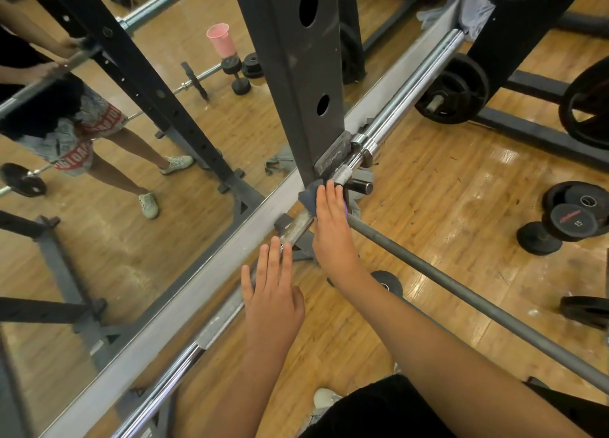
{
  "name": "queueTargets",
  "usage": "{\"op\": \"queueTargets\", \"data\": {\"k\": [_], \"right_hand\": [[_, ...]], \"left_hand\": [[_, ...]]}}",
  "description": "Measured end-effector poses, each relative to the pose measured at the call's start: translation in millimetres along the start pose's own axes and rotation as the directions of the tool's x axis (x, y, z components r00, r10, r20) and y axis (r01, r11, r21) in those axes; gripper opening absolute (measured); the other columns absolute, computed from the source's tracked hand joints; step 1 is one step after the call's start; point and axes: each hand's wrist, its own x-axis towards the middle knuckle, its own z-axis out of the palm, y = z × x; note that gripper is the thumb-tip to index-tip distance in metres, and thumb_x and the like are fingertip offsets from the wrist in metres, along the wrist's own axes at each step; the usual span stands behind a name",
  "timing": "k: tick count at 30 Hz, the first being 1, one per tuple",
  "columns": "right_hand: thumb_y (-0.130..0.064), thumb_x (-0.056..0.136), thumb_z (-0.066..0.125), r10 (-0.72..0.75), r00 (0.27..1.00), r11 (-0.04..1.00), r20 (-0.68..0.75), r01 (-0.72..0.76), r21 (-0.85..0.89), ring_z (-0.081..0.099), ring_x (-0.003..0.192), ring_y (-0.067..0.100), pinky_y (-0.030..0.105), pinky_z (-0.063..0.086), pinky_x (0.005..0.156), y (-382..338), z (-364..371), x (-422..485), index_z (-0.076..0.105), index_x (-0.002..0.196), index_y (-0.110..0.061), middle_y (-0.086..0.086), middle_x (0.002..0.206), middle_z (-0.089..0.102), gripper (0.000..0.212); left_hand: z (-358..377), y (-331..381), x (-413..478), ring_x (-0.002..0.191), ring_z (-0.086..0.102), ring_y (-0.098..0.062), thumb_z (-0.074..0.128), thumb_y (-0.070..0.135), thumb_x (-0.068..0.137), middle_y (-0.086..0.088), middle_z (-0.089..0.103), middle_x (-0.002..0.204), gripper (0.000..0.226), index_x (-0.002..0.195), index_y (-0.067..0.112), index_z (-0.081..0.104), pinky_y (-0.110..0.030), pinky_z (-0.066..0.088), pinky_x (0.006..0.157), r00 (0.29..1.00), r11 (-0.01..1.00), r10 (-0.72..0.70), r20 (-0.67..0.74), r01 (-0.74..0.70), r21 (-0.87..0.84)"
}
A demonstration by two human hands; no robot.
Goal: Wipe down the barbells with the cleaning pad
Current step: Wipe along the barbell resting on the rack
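Observation:
A long steel barbell (408, 105) lies across the black rack upright (306, 85), running from lower left to upper right. My right hand (331, 220) presses a dark blue cleaning pad (309, 195) onto the bar just below the upright, fingers straight over the pad. My left hand (273, 292) rests flat on the bar lower down, fingers straight. The bar's knurled part (298, 223) between my hands looks dull and spotted.
A dark safety bar (461, 289) runs from the rack toward the lower right. Dumbbells (566, 217) and weight plates (454, 88) lie on the wooden floor at right. A wall mirror (131, 141) at left reflects the rack and a pink cup (221, 40).

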Motion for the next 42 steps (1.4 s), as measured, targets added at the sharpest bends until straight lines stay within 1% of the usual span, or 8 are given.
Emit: {"op": "queueTargets", "data": {"k": [5,9,12,17,27,32,39,42], "right_hand": [[0.000,0.099,0.053,-0.006,1.000,0.995,0.007,0.006,-0.101,-0.001,0.157,0.030,0.051,0.003,0.126,10,-13,19,0.009,0.161,-0.004,0.014,0.170,0.003,0.076],[0.004,0.102,0.047,0.031,0.999,0.992,-0.010,-0.030,0.122,-0.004,0.157,0.025,0.034,0.016,0.125,-4,-1,-1,0.012,0.161,-0.007,0.011,0.170,0.001,0.069],[0.007,0.101,0.046,-0.042,0.999,0.995,0.019,0.040,0.096,-0.005,0.157,0.025,0.023,0.012,0.119,-1,-3,-7,0.011,0.161,-0.008,0.009,0.170,0.002,0.071],[0.010,0.097,0.046,-0.122,0.988,0.988,0.095,0.130,-0.080,0.005,0.157,0.025,0.039,0.016,0.127,29,-25,25,0.017,0.160,-0.005,0.011,0.169,0.012,0.071],[0.014,0.094,0.043,-0.292,0.919,0.931,0.265,0.337,-0.141,0.001,0.157,0.020,0.032,0.010,0.125,38,-43,21,0.013,0.162,-0.010,0.005,0.170,0.008,0.078],[0.009,0.097,0.050,-0.227,0.940,0.957,0.254,0.264,-0.118,0.003,0.157,0.020,0.036,0.021,0.125,50,-53,32,0.015,0.162,-0.015,0.002,0.170,0.009,0.077],[0.015,0.078,0.068,-0.488,0.810,0.850,0.326,0.526,-0.033,0.032,0.149,0.036,0.045,0.033,0.119,33,-40,11,0.038,0.152,0.001,0.017,0.158,0.039,0.081],[0.016,0.089,0.053,-0.406,0.868,0.896,0.284,0.439,-0.061,0.017,0.155,0.026,0.035,0.016,0.124,55,-50,31,0.025,0.159,-0.007,0.010,0.166,0.024,0.079]], "left_hand": [[0,-2,0,0.158,0.009,-0.019,0.064,0.022,0.088,-0.001,0.010,0.172,0.090,0.164,0.019,0.016,-0.053,0.013,0.125,1.000,1.000,0.017,0.006,-0.017,0.010],[0,-1,0,0.158,0.014,-0.020,0.065,0.019,0.085,-0.002,0.013,0.171,0.091,0.164,0.018,0.019,-0.053,0.017,0.125,1.000,1.000,0.011,-0.018,-0.011,-0.005],[0,-2,0,0.157,0.017,-0.019,0.067,0.017,0.083,-0.001,0.016,0.171,0.091,0.163,0.018,0.022,-0.053,0.017,0.124,0.999,1.000,0.010,-0.033,-0.011,-0.027],[-1,-3,-1,0.158,0.011,-0.020,0.059,0.020,0.089,-0.001,0.010,0.172,0.087,0.164,0.018,0.016,-0.052,0.013,0.125,0.999,0.999,0.033,-0.021,-0.033,-0.009],[-2,-2,-1,0.158,0.012,-0.021,0.057,0.022,0.091,-0.002,0.015,0.171,0.082,0.164,0.019,0.019,-0.058,0.015,0.124,1.000,1.000,0.015,-0.006,-0.015,-0.015],[-11,-9,-21,0.155,0.022,-0.025,0.040,0.040,0.100,-0.004,0.030,0.166,0.065,0.160,0.018,0.032,-0.065,0.012,0.121,0.921,0.918,-0.387,-0.031,0.382,-0.108],[-11,4,-20,0.151,0.033,-0.026,0.037,0.042,0.105,0.002,0.052,0.153,0.049,0.148,0.025,0.053,-0.072,0.008,0.117,0.799,0.795,-0.596,-0.081,0.573,-0.200],[-7,9,-16,0.152,0.030,-0.025,0.036,0.041,0.106,0.005,0.054,0.149,0.045,0.144,0.027,0.055,-0.076,0.006,0.115,0.768,0.770,-0.631,-0.106,0.605,-0.200]]}}
